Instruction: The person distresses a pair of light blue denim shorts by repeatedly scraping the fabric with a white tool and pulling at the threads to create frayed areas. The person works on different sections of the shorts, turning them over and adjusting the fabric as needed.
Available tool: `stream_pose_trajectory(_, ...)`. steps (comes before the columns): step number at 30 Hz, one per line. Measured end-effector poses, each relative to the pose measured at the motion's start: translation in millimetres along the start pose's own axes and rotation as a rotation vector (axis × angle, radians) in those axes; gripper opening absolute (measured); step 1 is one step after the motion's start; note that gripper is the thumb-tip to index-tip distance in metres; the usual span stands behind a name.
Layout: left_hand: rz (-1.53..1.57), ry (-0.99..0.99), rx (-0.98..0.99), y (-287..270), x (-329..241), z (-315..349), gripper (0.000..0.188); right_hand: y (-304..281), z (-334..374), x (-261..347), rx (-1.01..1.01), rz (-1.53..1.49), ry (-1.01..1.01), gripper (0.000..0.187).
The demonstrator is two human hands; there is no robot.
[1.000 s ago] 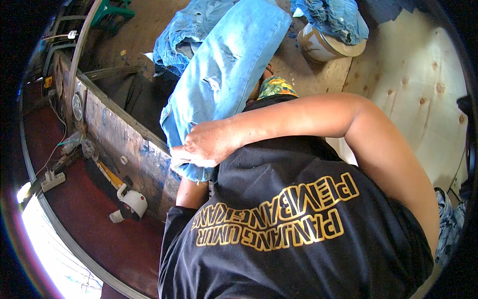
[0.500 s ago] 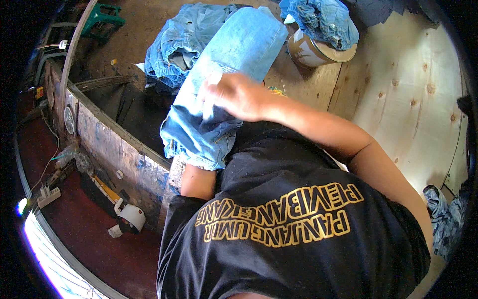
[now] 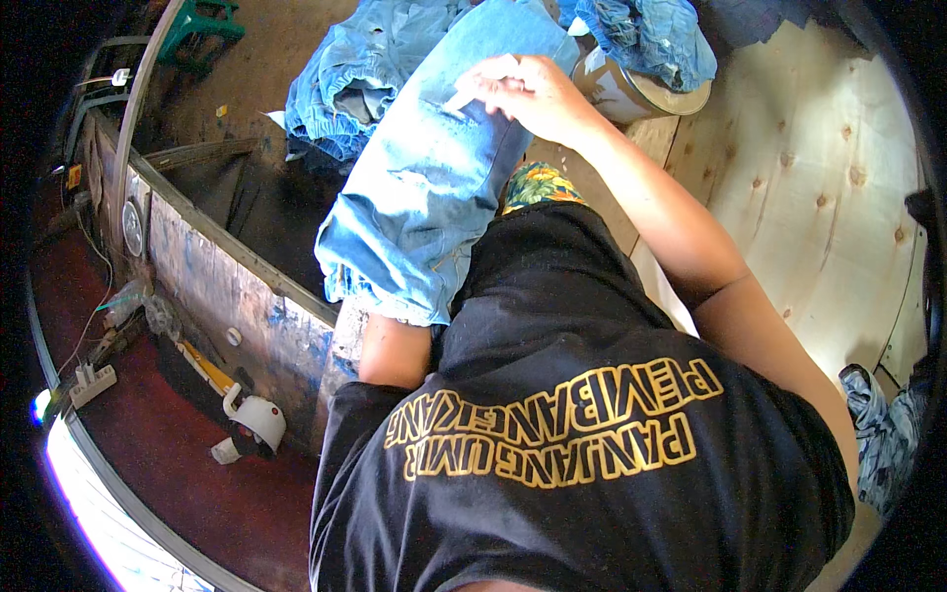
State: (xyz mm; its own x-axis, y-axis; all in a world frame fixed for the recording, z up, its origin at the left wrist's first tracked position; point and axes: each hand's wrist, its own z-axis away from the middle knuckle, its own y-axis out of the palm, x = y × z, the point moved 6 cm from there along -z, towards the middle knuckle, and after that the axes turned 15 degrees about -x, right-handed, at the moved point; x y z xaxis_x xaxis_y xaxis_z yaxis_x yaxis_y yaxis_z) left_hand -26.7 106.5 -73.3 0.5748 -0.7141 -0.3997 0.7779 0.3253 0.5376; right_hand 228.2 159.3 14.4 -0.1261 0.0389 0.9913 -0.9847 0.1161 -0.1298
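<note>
A light blue denim trouser leg (image 3: 400, 202) stretches away from me across my lap, with a faded patch along its upper side. My left forearm (image 3: 395, 350) goes into the near opening of the leg; the cloth hides my left hand. Over the far half of the leg, my right hand (image 3: 528, 94) is bent with its fingers drawn together on a small pale flat piece (image 3: 457, 103). That piece lies at or just above the denim; I cannot tell whether it is paper or something else.
More blue denim (image 3: 345, 84) is heaped beyond the leg. Another bundle (image 3: 656, 39) sits on a round tin (image 3: 636, 99) at the far right. A wooden partition (image 3: 237, 261) runs along the left, near a green plastic stool (image 3: 197, 30). Pale plywood (image 3: 789, 187) covers the right.
My right hand has moved up the denim leg, away from me and slightly right, still with the pale piece. My left forearm stays inside the leg.
</note>
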Motion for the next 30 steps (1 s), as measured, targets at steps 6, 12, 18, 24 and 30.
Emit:
stream_pose_trajectory(6, -0.006, 0.006, 0.004, 0.1, 2.1, -1.5, 0.049, -0.6, 4.5, -4.7, -0.068, 0.026, -0.132, 0.021)
stream_pose_trajectory(12, -0.025, 0.006, -0.013, -5.5, 2.6, 2.0, 0.05, -5.4, 12.7, -7.5, -0.085, -0.066, -0.156, 0.019)
stream_pose_trajectory(18, -0.03, 0.002, -0.018, -7.4, 2.6, 1.5, 0.05, -12.6, 12.1, -6.9, -0.145, -0.164, -0.149, 0.023)
stream_pose_trajectory(24, -0.031, 0.006, -0.018, -5.7, 0.7, 2.1, 0.051, -5.0, 14.8, -11.9, -0.128, -0.089, -0.114, 0.021)
stream_pose_trajectory(30, -0.025, 0.01, -0.024, -5.9, 2.3, -0.1, 0.052, -3.4, 14.9, -10.0, -0.13, -0.152, -0.164, 0.02)
